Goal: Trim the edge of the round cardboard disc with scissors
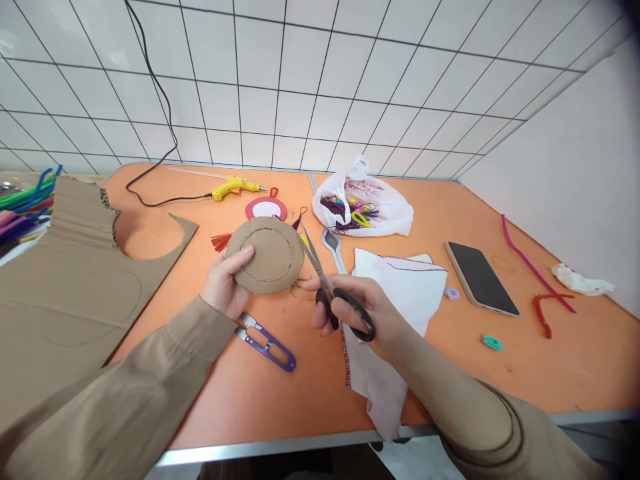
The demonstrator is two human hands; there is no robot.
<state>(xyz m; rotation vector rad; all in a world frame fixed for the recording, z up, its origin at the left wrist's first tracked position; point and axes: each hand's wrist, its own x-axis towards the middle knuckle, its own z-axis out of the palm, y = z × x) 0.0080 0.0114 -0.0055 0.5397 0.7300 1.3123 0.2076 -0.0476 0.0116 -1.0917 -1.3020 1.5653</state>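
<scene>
A round cardboard disc [265, 256] with a smaller circle marked or cut inside it is pinched by my left hand [229, 280], thumb on its face. My right hand [357, 307] has its fingers in the black handles of a pair of scissors [321, 270]. The scissor blades point up and left, slightly parted, close to the disc's right edge. Below the disc lie purple thread snips [267, 343]. Behind it are a red ring with a white centre [266, 208] and a red tassel [221, 241].
Cut cardboard [75, 287] covers the left side. A yellow glue gun [235, 187] with a black cord lies at the back. Also around are a plastic bag [390, 212], white cloth [400, 283], a phone [481, 277], pipe cleaners [530, 260] and a teal ring [493, 343].
</scene>
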